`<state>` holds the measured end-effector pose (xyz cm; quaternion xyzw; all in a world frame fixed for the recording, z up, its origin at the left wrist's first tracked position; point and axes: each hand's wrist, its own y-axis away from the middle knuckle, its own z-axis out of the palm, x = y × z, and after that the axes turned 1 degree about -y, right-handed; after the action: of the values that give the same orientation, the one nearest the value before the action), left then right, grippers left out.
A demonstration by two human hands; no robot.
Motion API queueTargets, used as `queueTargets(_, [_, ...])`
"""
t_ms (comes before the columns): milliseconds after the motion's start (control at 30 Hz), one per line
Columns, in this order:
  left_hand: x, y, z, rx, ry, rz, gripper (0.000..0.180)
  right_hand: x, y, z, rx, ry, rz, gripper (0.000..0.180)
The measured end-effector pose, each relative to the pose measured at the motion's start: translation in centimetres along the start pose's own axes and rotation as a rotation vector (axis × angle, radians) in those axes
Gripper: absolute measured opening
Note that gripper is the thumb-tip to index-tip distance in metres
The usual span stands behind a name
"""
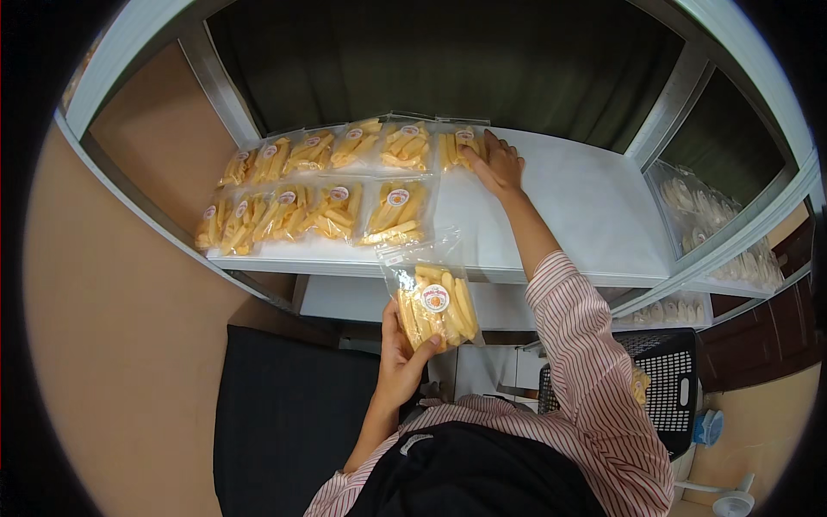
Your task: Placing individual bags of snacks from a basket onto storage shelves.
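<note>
A clear plastic pouch of yellow sticks (458, 300) hides fingers of the left hand (399, 369); a red-striped white sleeve (587, 340) partly covers a black perforated basket (669, 392). The top edge crops a dark green curtain (431, 65).

We get mod. indoor light, brightest on the white shelf (577, 215); dark curtain (448, 65) behind goes v. dim w/ little detail. Held clear bag (435, 302) shows small glare spots. Centre's fairly sharp; we see strong fisheye bend in the white frame (748, 60) nr rim, pic corners black.

Seemingly a shop; snack bags (339, 211) on white shelf (594, 207)
</note>
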<state>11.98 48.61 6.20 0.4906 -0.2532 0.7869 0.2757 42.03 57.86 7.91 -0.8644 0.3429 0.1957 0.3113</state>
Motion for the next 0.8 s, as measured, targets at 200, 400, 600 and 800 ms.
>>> queueTargets(200, [1.0, -0.5, 0.7, -0.041, 0.009, -0.010, 0.067, -1.3, 0.5, -1.0, -0.112, 0.113, 0.011, 0.077])
queueTargets(400, [1.5, -2.2, 1.2, -0.052, -0.035, 0.043, 0.068, -1.8, 1.4, -2.7, 0.206, -0.004, 0.025, 0.069])
queueTargets(600, [2.6, -4.8, 2.0, -0.082, 0.050, 0.086, 0.065, -3.3, 11.5, -9.6, -0.499, -0.888, -0.151, 0.061])
queueTargets(800, [3.3, -7.3, 2.9, -0.132, -0.560, 0.389, 0.056, -0.5, 13.1, -10.3, -0.236, -0.988, -0.013, 0.073])
